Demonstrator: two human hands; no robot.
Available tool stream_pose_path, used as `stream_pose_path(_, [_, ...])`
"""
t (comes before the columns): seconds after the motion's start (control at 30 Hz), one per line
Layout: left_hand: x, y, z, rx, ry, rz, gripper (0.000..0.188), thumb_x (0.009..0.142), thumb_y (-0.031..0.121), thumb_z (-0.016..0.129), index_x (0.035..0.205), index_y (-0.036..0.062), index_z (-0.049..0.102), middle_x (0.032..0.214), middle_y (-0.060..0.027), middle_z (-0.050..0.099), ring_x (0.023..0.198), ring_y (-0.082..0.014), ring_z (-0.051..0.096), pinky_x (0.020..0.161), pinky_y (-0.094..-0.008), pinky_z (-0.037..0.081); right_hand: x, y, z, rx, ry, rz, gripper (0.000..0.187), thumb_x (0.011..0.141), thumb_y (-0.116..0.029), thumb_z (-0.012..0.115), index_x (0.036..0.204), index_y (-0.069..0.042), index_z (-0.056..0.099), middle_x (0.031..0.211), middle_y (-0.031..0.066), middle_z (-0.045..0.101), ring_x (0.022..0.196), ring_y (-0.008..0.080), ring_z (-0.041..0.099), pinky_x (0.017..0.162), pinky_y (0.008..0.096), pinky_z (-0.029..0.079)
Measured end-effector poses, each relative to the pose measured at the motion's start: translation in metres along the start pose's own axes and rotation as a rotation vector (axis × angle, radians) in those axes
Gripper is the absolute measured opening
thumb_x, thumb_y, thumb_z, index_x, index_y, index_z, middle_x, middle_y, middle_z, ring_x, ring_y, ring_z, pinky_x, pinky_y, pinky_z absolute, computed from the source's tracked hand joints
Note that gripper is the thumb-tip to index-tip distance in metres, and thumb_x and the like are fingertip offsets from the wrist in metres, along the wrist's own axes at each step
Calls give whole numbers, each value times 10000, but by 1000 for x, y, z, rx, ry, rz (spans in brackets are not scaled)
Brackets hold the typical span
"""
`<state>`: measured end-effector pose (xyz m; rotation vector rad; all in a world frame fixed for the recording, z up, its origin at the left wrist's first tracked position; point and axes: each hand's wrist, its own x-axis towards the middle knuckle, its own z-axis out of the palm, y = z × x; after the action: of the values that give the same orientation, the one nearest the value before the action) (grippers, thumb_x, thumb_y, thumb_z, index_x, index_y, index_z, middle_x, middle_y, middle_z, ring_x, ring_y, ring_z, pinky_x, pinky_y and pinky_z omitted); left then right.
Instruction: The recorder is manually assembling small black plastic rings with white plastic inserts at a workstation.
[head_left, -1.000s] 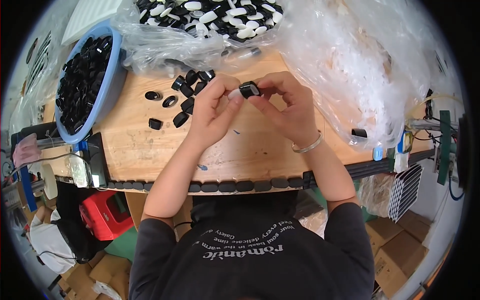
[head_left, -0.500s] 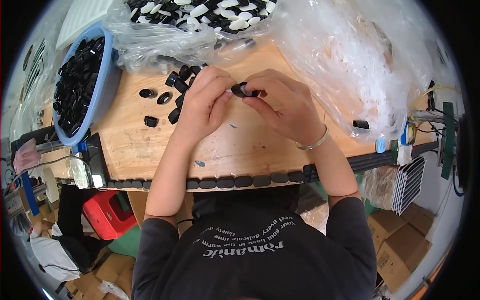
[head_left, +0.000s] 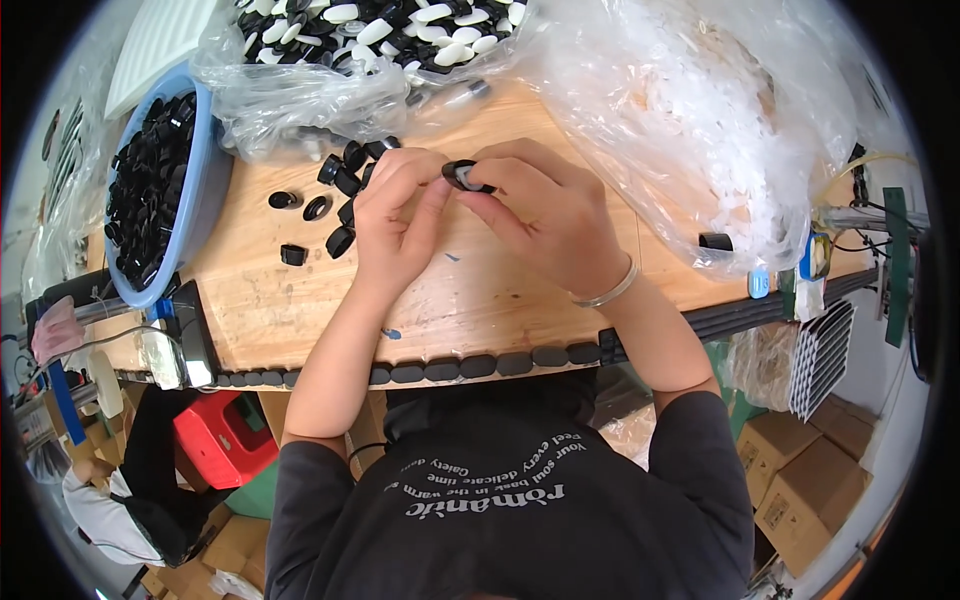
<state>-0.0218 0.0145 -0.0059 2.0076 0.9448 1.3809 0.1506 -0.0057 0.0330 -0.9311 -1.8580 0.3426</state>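
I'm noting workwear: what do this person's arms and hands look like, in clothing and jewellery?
No gloves on the left hand or right hand. A slim silver-coloured bangle circles the right wrist; the left wrist is bare. The sleeves are short, plain and dark grey.

Fingers (head_left: 499,212) hold a black ring-shaped part (head_left: 452,170) above the wooden table (head_left: 500,310).

1. Here's the ring (head_left: 454,172): a short black band, glossy along its edge, hollow through the middle.
2. And look inside, a pale grey-white patch shows within the black; whether that's a separate piece, I can't tell.
3. It sits tilted, opening partly facing up, pinched between the left hand (head_left: 400,205) and right hand (head_left: 545,205), fingertips covering its ends.
4. Position: right of the tub (head_left: 208,175), well apart from it.
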Motion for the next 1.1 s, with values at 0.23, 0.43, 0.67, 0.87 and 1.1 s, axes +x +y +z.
stream_pose_path(0.23, [-8, 1, 4, -330, 18, -202, 122, 829, -30, 599, 946, -13, 626, 948, -91, 632, 886, -183, 568, 824, -284, 429, 0, -6, 0, 155, 25, 134, 165, 720, 14, 724, 862, -15, 646, 847, 94, 658, 628, 146, 611, 549, 246, 487])
stream_pose_path(0.43, [-2, 11, 10, 5, 77, 0, 403, 706, -28, 698, 1093, -11, 582, 1006, -133, 624, 884, -242, 580, 792, -301, 452, -1, 1, -5, 137, 32, 95, 124, 759, -18, 693, 874, -18, 645, 847, 85, 635, 688, 193, 604, 614, 276, 491])
stream_pose_path(0.67, [-1, 11, 5, 286, 122, 235, 426, 660, -55, 731, 1066, -38, 605, 940, -154, 641, 797, -283, 604, 724, -339, 490, -6, -2, 3, 219, 13, 145, 105, 796, -26, 656, 898, -5, 649, 908, 100, 618, 773, 215, 604, 672, 293, 490])
stream_pose_path(0.87, [0, 16, 3, 374, 145, 302, 401, 660, 8, 728, 1036, -58, 608, 925, -161, 641, 788, -309, 608, 723, -364, 499, -4, -5, 7, 198, -12, 110, 115, 800, -40, 657, 906, 3, 649, 920, 112, 618, 777, 226, 611, 676, 294, 498])
stream_pose_path(1.1, [0, 22, 1, 424, 117, 384, 478, 637, -8, 716, 1092, -67, 581, 948, -181, 627, 810, -325, 609, 726, -374, 498, -7, -15, 8, 130, -32, 224, 108, 791, -64, 668, 876, -2, 646, 876, 103, 624, 750, 225, 620, 668, 302, 503])
